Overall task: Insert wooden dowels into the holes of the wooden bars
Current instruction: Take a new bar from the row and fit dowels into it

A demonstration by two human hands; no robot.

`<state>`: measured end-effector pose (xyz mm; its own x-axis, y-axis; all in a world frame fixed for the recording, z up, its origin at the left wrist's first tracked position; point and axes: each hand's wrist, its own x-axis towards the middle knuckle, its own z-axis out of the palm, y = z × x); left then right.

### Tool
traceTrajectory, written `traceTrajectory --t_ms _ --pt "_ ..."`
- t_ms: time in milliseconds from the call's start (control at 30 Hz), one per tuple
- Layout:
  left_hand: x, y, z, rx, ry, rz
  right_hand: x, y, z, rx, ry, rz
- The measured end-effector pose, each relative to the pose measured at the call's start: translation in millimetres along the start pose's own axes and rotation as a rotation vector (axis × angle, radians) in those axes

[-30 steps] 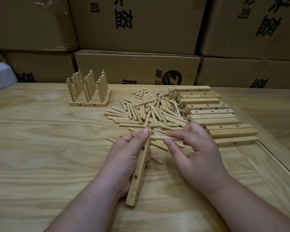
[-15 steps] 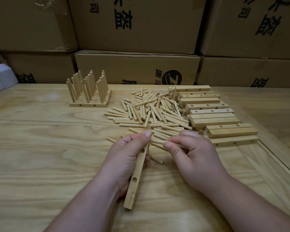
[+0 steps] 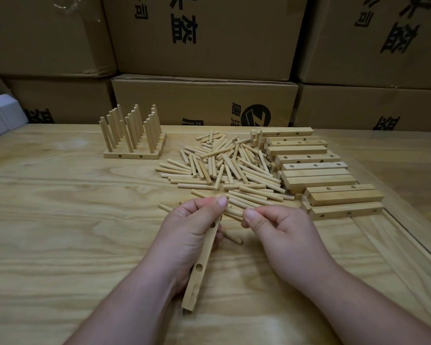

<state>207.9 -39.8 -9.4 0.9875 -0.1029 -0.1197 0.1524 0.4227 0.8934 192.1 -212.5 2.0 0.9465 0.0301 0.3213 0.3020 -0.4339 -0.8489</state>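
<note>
Left hand [image 3: 192,235] grips one bar [image 3: 201,266] on edge, holes facing right, near end resting on the desk [image 3: 60,220]. Right hand [image 3: 279,232] has fingers curled, thumb against forefinger at the near edge of the dowel pile [image 3: 224,170]; probably pinching a dowel, but I can't see one in the grip. Spare bars [image 3: 316,175] stacked right of the pile. Finished rack [image 3: 132,135] with upright dowels far left.

Handling guess: dowels are light, stiff, smooth, and roll easily. Pinch one near mid-length, leaving the tip free to find the hole. Bar is rigid and light; hold it beside the target hole, not over it. Skewed entry will likely jam.
</note>
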Motion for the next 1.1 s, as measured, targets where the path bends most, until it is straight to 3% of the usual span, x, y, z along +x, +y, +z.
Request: traceTrajectory --t_ms 133,300,433,600,833,1100 --pt "-2 1 3 -0.022 0.015 0.018 1 3 2 -0.034 0.022 -0.063" --pt "-3 3 5 -0.008 0.035 0.005 6 0 -10 -0.431 0.042 -0.386" --pt "-2 3 2 0.010 -0.008 -0.013 3 -6 -10 -0.546 0.002 -0.414" --pt "0 4 -1 -0.032 -0.017 -0.036 3 -3 -2 -0.419 -0.035 -0.331" --pt "-3 4 1 0.007 -0.016 -0.008 0 -4 -1 -0.051 -0.075 -0.046" --pt "-5 3 5 0.026 -0.043 0.020 5 -5 -2 0.224 0.217 -0.017"
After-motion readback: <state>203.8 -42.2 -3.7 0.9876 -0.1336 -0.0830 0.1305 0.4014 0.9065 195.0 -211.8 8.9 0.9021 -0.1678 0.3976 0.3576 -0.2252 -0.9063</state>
